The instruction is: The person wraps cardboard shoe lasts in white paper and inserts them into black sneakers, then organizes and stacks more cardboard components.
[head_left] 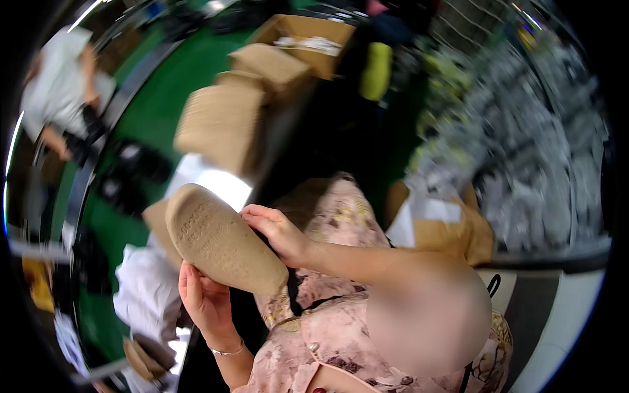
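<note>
Both my hands hold a tan moulded-pulp shoe insert (226,245), long and rounded at both ends, with raised lettering on its face. My left hand (208,306) grips its lower edge, thumb and fingers closed on it. On the opposite edge, the fingers of my right hand (278,234) are closed round the side. Another flat tan piece (157,223) shows behind the insert; whether it is held too, I cannot tell. Just beyond my hands stands a stack of nested tan pulp pieces (216,124).
A green conveyor belt (157,92) carries black shoes (131,167). Across it a person in white (65,85) handles dark shoes. An open cardboard box (304,42) stands behind the stack. White wrapping (147,285) lies left; many clear-wrapped grey items (524,144) are heaped right.
</note>
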{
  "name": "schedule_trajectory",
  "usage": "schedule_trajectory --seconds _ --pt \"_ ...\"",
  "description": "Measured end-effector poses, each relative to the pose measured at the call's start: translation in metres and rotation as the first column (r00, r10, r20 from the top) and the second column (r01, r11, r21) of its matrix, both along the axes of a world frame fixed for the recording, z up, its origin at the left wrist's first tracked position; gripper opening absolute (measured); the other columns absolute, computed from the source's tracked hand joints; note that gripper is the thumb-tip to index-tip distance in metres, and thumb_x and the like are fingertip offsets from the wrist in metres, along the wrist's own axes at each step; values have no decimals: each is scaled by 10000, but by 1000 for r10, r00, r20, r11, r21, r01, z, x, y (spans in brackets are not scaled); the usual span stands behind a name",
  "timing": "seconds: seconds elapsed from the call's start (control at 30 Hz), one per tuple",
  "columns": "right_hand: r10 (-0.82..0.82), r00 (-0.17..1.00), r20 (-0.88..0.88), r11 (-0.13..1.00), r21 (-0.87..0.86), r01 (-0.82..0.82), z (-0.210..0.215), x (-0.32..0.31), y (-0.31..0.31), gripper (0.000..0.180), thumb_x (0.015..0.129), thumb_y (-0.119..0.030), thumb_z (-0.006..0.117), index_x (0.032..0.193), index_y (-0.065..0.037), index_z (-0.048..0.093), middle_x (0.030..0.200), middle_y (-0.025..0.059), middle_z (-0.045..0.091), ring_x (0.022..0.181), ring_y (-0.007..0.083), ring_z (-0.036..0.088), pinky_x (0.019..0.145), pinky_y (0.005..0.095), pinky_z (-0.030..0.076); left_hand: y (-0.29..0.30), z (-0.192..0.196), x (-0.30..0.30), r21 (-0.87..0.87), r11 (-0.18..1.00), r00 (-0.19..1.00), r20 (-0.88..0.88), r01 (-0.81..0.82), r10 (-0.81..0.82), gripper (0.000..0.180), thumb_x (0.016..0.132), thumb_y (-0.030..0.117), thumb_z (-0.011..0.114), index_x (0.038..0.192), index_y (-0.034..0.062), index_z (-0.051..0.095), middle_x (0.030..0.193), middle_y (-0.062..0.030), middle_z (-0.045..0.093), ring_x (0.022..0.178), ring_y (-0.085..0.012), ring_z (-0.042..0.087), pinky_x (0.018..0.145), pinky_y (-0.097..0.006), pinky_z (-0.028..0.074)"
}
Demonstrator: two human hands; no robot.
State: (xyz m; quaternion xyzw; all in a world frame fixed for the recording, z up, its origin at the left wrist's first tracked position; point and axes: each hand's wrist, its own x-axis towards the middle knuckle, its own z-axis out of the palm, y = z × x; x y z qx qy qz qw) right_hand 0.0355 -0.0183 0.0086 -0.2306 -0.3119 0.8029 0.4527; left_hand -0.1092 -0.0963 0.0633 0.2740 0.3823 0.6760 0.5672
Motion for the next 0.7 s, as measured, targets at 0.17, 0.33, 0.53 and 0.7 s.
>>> schedule_trajectory --seconds 0.17,0.33,0.53,0.7 --pt "-441 753 489 897 277 345 -57 128 -1 187 930 -144 491 1015 0 576 924 50 605 805 104 566 707 258 474 55 -55 76 -168 947 961 81 274 -264 173 948 175 478 982 21 548 815 3 570 720 -85 549 698 -248 486" --pt "-692 1 722 426 407 808 -231 331 -24 249 923 -192 490 1068 -11 580 984 100 633 862 181 610 743 280 479 77 -67 127 -264 863 898 30 431 -440 180 949 167 469 1019 23 551 938 -23 609 815 -113 587 736 -270 494" --pt "-88 -394 915 376 397 837 -353 418 -56 365 911 -311 422 1095 -41 586 1145 169 572 1052 312 549 911 414 414 93 -100 147 -448 812 916 41 373 -399 203 951 172 459 1039 18 557 1004 -46 627 907 -137 605 791 -272 491" --pt "216 -300 929 532 146 834 -381 403 -32 341 895 -325 437 1025 -52 594 1212 144 514 1103 319 495 914 467 390 110 -116 161 -483 768 886 34 421 -463 177 949 165 464 1007 32 566 956 -24 625 858 -110 594 777 -259 486"
